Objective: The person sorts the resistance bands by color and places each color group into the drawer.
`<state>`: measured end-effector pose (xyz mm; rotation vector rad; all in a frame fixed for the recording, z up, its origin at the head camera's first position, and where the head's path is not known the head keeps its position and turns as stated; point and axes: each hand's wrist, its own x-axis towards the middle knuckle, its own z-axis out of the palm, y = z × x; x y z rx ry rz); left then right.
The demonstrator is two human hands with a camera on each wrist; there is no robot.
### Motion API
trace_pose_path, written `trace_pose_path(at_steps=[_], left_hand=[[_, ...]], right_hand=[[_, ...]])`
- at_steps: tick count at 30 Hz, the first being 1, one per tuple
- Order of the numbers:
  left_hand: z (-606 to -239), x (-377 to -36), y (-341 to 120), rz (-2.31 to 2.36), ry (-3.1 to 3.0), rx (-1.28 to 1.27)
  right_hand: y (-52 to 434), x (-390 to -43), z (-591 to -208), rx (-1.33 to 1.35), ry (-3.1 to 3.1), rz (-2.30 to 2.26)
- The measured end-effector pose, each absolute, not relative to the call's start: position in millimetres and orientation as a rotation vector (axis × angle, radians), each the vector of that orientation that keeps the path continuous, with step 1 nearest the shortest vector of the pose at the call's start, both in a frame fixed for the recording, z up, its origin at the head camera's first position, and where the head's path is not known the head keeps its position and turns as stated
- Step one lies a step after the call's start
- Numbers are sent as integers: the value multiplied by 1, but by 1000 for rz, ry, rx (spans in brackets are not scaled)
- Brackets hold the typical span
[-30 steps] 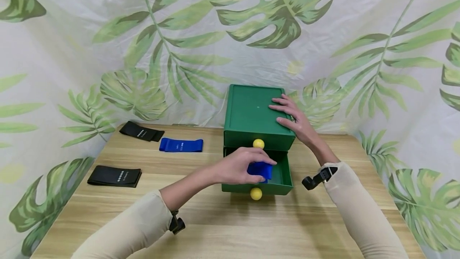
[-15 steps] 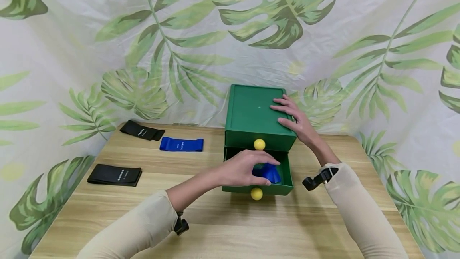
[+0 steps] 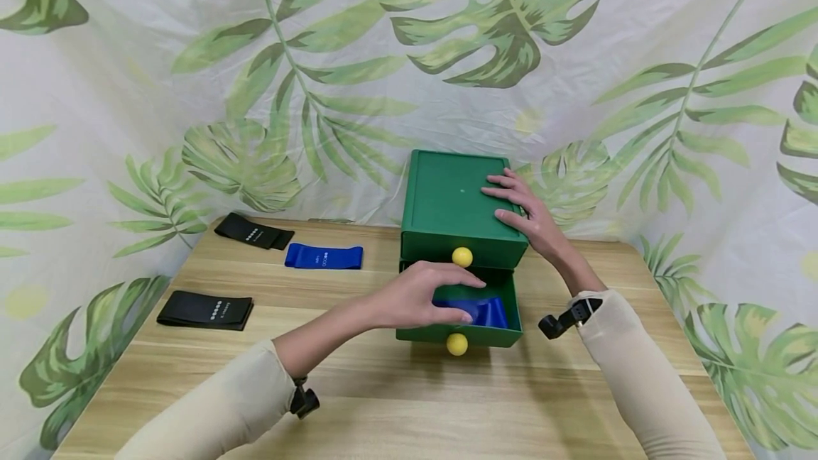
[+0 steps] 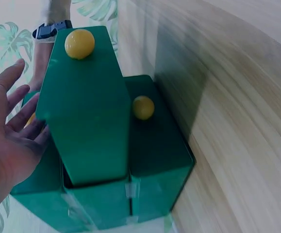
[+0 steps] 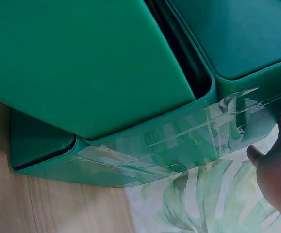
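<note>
A green drawer cabinet (image 3: pixel 447 194) with yellow ball knobs stands on the table. One drawer (image 3: pixel 515 304) below the top one is pulled out, and a blue resistance band (image 3: pixel 491 312) lies folded inside it. My left hand (image 3: pixel 412 297) is over this drawer's left side, thumb and fingers spread apart, holding nothing; it hides part of the band. In the left wrist view the same hand (image 4: pixel 11 141) appears beside the pulled-out drawer (image 4: pixel 89 111). My right hand (image 3: pixel 527 215) rests on the cabinet's top right edge, fingers extended; the right wrist view shows it (image 5: pixel 278 170) against the cabinet side.
On the left of the wooden table (image 3: pixel 358 403) lie a blue band (image 3: pixel 323 257), a black band (image 3: pixel 253 231) behind it, and another black band (image 3: pixel 204 310) nearer the front. A leaf-patterned cloth (image 3: pixel 332 91) hangs behind. Clear tape (image 5: pixel 155 145) joins the cabinet's stacked units.
My left hand has let go of the blue band, which now lies spread in the drawer. The hand has shifted slightly back to the left. My right hand stays on the cabinet.
</note>
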<state>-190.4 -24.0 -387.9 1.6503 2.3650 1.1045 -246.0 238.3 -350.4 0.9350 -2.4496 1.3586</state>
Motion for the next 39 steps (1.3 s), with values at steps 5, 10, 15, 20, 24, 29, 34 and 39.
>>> trace_pose_path(at_steps=[5,10,15,20,24,29,34,39], left_hand=[[-385,-194,-41,1191,2317,1645],[-377,-197,-60,1271,2299,1632],[-366,-201,-79,1283,2344,1560],[-359,-208,-98,1318,2349,1533],[-354,-216,-113,1320,2391,1560],[-351,-227,-128,1291,2469,1538],[-357,-241,-141,1248,2527,1507],[-372,-253,-150,1198,2564,1496]], right_hand=[[239,-246,-351,932,-2438,1357],[239,-246,-351,928,-2440,1355],[238,-247,-352,936,-2439,1349],[238,-248,-352,940,-2438,1357],[238,-249,-352,937,-2441,1365],[238,-249,-350,942,-2437,1369],[239,-251,-353,949,-2433,1360],[241,-251,-356,961,-2417,1362]])
